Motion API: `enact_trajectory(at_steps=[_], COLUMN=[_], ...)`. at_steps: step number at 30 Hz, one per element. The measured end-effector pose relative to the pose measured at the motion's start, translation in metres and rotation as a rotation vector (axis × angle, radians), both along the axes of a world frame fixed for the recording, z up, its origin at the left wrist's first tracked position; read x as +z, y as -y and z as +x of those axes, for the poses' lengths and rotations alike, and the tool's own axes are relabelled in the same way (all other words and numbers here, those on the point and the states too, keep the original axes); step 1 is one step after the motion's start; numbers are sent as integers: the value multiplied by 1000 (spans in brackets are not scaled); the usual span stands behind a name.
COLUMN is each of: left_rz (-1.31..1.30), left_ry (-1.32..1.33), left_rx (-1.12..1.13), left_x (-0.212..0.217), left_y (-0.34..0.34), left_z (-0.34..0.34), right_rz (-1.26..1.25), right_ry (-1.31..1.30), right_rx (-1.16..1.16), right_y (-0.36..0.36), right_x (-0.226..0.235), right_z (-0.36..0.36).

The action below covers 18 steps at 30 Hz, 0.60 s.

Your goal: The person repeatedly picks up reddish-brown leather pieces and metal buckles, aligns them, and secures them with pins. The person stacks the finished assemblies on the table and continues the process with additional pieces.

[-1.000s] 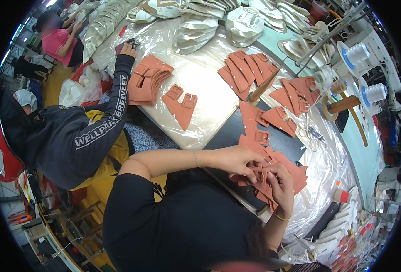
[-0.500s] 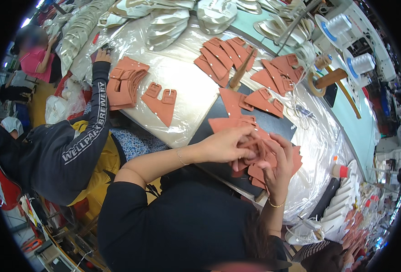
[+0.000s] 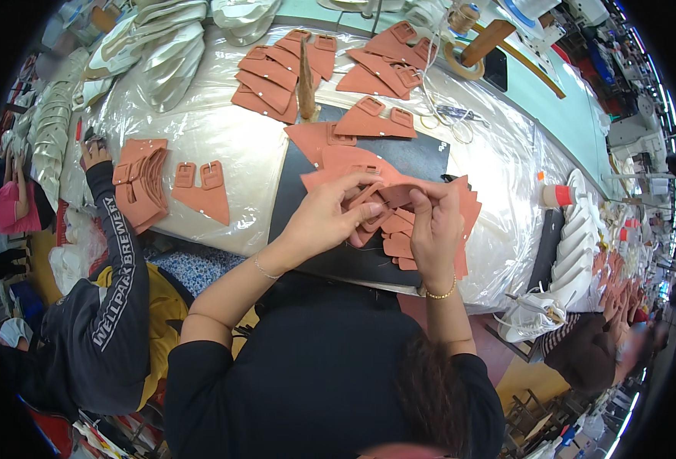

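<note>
My left hand (image 3: 324, 213) pinches a terracotta-coloured shoe upper piece (image 3: 374, 216) with a covered buckle at its end. Between the fingers and thumb of my right hand (image 3: 437, 226) is a strap-like part (image 3: 401, 193), bent over, of what appears to be the same piece. Fingers partly cover where the parts meet. Behind my hands, more flat upper pieces (image 3: 353, 161) lie on a black board (image 3: 426, 157). A fanned stack of terracotta pieces (image 3: 469, 218) lies beside and under my right hand.
A pointed wooden stick (image 3: 306, 84) stands beyond the board, beside fanned buckle pieces (image 3: 265, 80). A single piece (image 3: 202, 195) and a stack (image 3: 140, 183) lie left, near a co-worker's dark sleeve (image 3: 112, 229). A red-and-white spool (image 3: 558, 196) stands right; pale uppers (image 3: 173, 65) are piled far left.
The whole view has shifted, so the table things sit further left and higher. My hands have drawn slightly apart, and the bent strap shows more plainly between them.
</note>
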State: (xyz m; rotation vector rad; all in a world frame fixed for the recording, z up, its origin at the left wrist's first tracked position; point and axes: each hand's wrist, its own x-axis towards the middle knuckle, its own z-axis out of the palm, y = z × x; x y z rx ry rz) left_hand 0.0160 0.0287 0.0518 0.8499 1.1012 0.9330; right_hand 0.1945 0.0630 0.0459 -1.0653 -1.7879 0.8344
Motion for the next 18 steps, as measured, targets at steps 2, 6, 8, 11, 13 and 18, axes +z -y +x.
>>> enact_trajectory(at_steps=[2, 6, 8, 11, 13, 18], left_rz=[-8, -3, -14, 4, 20, 45], left_ry=[-4, -50, -46, -58, -69, -77], left_rx=[-5, -10, -10, 13, 27, 28], left_x=[-1, -2, -1, 0, 1, 2], left_y=[-1, -2, -2, -2, -3, -3], left_z=[0, -2, -3, -2, -1, 3], right_rz=[-88, -230, -300, -376, -441, -465], right_ry=[-72, -208, -279, -376, -471, -579], right_rx=[-14, -3, 15, 44, 59, 65], right_y=[-3, -7, -8, -9, -10, -10], right_x=[-4, -7, -7, -6, -6, -4], right_z=[1, 0, 0, 1, 1, 3])
